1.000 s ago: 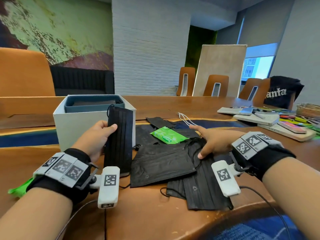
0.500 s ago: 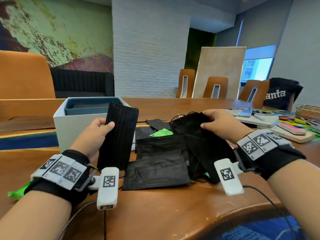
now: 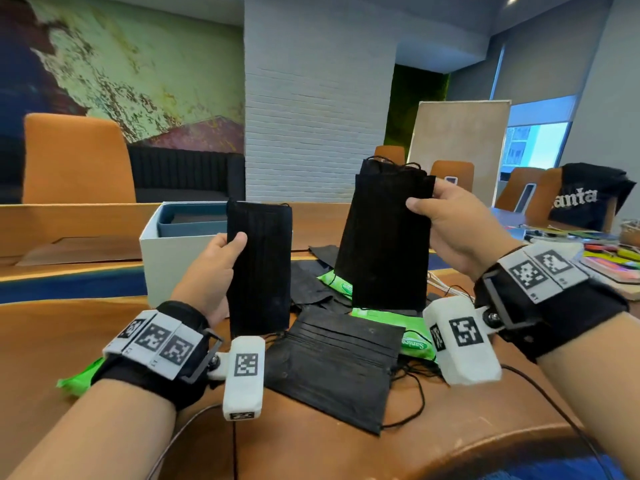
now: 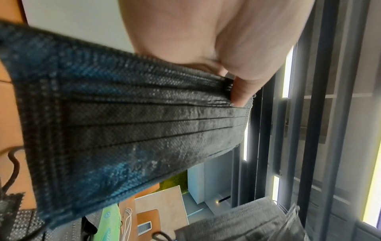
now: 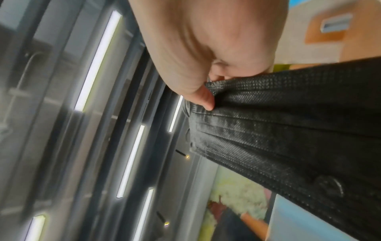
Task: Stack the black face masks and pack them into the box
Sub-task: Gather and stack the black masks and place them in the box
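Note:
My left hand (image 3: 221, 258) pinches a black face mask (image 3: 258, 271) by its left edge and holds it upright before the white box (image 3: 162, 261). In the left wrist view the thumb presses on that mask (image 4: 134, 127). My right hand (image 3: 446, 220) grips a bundle of black masks (image 3: 384, 237) at its upper right edge, lifted above the table. The right wrist view shows the thumb clamped on this bundle (image 5: 288, 122). Another black mask (image 3: 329, 365) lies flat on the table between my wrists, and more masks (image 3: 308, 282) lie behind it.
Green wipe packets (image 3: 391, 323) lie among the masks, and one (image 3: 74, 379) sits under my left wrist. The box holds a blue tray (image 3: 183, 220). Books, pens and a basket (image 3: 609, 251) crowd the table's right end. Orange chairs (image 3: 76, 161) stand behind the table.
My right hand has raised the bundle of masks from the pile up to chest height and turned it upright. The left hand lifted its mask slightly higher.

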Demonstrator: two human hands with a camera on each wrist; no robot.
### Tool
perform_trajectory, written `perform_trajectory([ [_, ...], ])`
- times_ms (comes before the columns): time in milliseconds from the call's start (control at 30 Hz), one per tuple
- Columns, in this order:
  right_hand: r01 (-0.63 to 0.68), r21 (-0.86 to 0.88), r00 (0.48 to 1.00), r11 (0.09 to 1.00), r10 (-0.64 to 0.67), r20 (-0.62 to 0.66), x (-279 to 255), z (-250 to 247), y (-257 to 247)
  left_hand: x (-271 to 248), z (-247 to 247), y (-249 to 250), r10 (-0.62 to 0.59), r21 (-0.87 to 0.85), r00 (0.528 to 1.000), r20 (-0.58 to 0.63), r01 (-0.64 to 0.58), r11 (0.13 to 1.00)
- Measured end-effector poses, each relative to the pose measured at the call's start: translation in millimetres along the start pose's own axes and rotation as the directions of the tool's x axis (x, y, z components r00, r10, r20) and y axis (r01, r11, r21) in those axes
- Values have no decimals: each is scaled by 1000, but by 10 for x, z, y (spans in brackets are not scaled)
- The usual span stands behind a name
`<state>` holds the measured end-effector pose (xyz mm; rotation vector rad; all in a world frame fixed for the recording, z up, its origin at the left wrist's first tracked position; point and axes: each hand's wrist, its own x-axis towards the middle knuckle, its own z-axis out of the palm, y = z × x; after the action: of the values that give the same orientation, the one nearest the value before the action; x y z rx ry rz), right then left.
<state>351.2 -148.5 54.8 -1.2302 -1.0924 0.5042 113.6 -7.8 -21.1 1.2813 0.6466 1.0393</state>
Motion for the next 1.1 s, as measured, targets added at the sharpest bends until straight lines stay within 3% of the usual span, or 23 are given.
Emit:
perform_trajectory([
  [133,-138,245,986,960,110,122,-44,444,79,-20,18,10,-9,33,1000,28,8,999],
  [233,-209,281,961,937,143,238,-101,730,198,-32,-18,35,-4,12,1000,28,4,1000],
  [467,-232,401,875,886,10,484,-201,913,165,-96,-202,26,31,45,999,33,-32,998],
  [733,-231,346,938,909,114,327,-146,1053,386,-192,-329,-54,45,64,998,44,-48,997],
  [867,-271,301,925,914,161,343,-164,1259,536,-246,-365,-119,56,21,996,72,-57,998],
  [1100,-284,227,941,932,225,253,-96,1412,573,-246,-459,-186,51,-16,958,281,-49,999],
])
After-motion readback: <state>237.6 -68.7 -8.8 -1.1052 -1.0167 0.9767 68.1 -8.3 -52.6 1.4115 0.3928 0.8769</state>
